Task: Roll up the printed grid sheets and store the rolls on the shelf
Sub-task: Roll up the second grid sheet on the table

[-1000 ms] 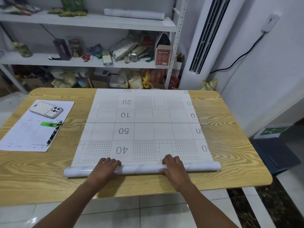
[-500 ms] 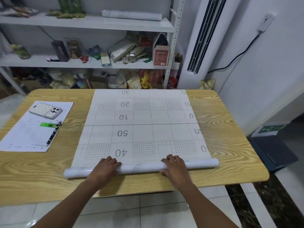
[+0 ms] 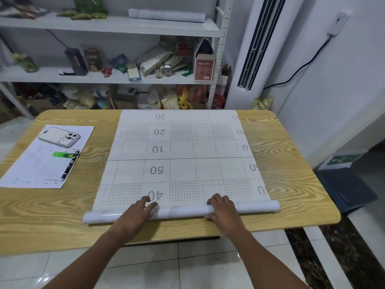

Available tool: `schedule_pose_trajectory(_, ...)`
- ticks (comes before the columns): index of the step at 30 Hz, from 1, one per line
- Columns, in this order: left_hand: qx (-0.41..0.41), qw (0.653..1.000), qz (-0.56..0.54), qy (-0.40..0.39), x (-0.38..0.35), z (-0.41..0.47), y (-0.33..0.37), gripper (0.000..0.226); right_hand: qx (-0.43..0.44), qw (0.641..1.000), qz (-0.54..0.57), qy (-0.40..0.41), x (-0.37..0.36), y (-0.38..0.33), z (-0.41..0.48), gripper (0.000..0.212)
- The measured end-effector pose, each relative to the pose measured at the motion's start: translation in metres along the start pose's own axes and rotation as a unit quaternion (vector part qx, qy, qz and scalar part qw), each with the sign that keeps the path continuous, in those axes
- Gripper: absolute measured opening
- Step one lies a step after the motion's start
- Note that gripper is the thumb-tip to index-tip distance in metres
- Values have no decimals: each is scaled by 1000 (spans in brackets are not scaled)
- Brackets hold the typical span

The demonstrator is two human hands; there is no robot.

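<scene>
left hand (image 3: 138, 213) and right hand (image 3: 224, 211) sit well apart on the same roll, near the front edge of the wood-grain tabletop (image 3: 287, 184). the left hand lies flat over it with its fingers stretched forward onto the flat paper beyond. the right hand curls round it, fingers over the top and thumb on the near side.

behind the tabletop stands the white metal shelf (image 3: 104, 25), where a finished white paper roll (image 3: 166, 16) already lies on the top board.

the white printed grid sheet (image 3: 183, 155) lies spread across the middle of the tabletop, and its far edge reaches the back edge. only its near end is wound into the glossy white roll (image 3: 183, 211), which is thin, so the rolling looks barely begun.

to the left, apart from the sheet, a white paper form (image 3: 37, 170) carries a white phone (image 3: 59, 137), a black pen (image 3: 69, 166) and a green marker (image 3: 62, 154).

the step in hand is rolling this sheet. the next move likely calls for both hands to push the roll away evenly, as its left end sits slightly nearer than its right and the roll could wind into a cone. storing comes after.
</scene>
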State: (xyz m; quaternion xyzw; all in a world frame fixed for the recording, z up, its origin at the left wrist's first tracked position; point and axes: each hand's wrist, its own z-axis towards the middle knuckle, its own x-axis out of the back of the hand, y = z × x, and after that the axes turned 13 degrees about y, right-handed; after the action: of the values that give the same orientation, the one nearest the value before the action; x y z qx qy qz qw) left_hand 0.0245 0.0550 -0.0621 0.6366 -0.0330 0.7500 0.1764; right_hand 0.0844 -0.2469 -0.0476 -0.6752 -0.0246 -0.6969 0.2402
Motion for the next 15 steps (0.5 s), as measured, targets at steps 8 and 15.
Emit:
schedule_pose_trajectory(8,-20,999,-21,20,3,4,2,69,10,1000,-13,16,-2,0,-1,36)
schedule_pose_trajectory(15,-45,996,1,75,-4,11,-5,70,11,1000,-22,1,-1,0,1,37)
